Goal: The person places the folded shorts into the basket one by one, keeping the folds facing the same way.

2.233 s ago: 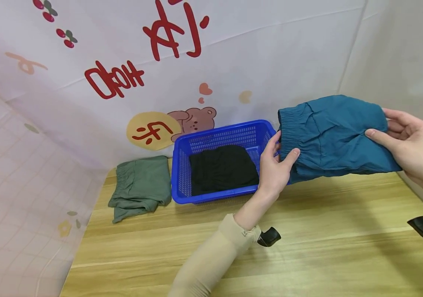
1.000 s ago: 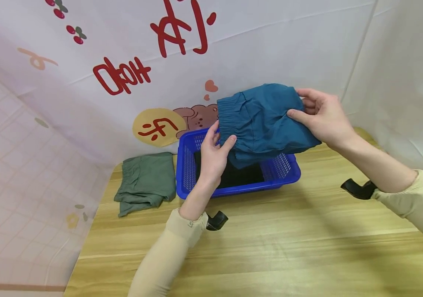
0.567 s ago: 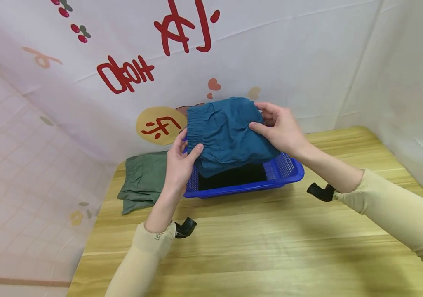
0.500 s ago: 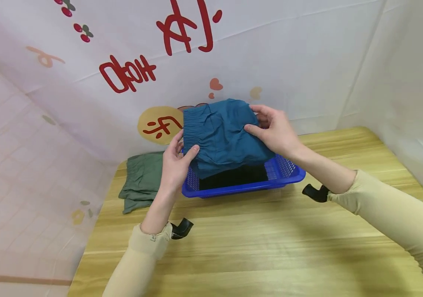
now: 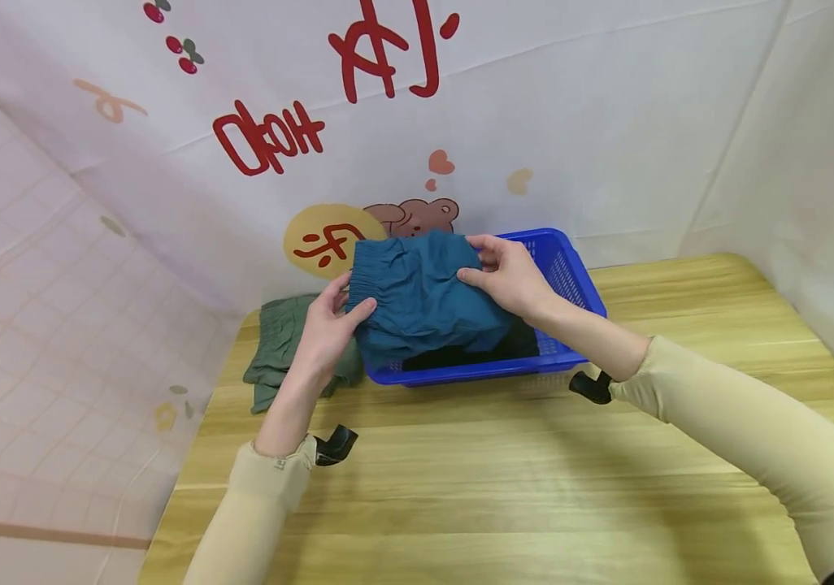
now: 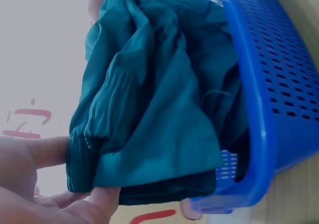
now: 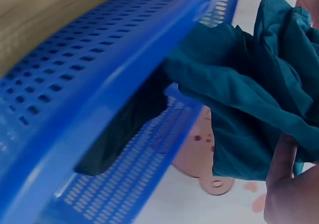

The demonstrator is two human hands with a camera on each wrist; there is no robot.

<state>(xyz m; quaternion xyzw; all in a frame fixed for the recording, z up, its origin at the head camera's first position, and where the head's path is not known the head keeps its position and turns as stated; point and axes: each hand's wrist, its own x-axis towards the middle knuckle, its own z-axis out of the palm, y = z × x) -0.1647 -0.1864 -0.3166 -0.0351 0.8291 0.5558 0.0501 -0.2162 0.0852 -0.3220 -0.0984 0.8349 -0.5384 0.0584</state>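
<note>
Folded teal shorts [image 5: 424,296] with a gathered elastic waistband hang over the left part of a blue perforated basket [image 5: 566,268]. My left hand [image 5: 325,329] pinches the waistband end, thumb on top. At the opposite end my right hand [image 5: 512,280] grips the folded cloth between thumb and fingers. In the left wrist view the lower folds of the shorts [image 6: 164,114] dip past the basket rim [image 6: 254,104]. Beneath them a black folded garment [image 5: 519,341] lies in the basket, mostly covered; the right wrist view shows its dark edge [image 7: 124,129].
Green folded shorts [image 5: 278,345] lie on the wooden table [image 5: 461,471] left of the basket, partly behind my left hand. A white printed wall sheet [image 5: 607,122] stands right behind the basket. Black wrist mounts [image 5: 336,445] stick out from both sleeves.
Both hands have carried the teal shorts left from beyond the basket's right side, then lowered them toward its left part. The grip looks unchanged, and the head view has shifted slightly.
</note>
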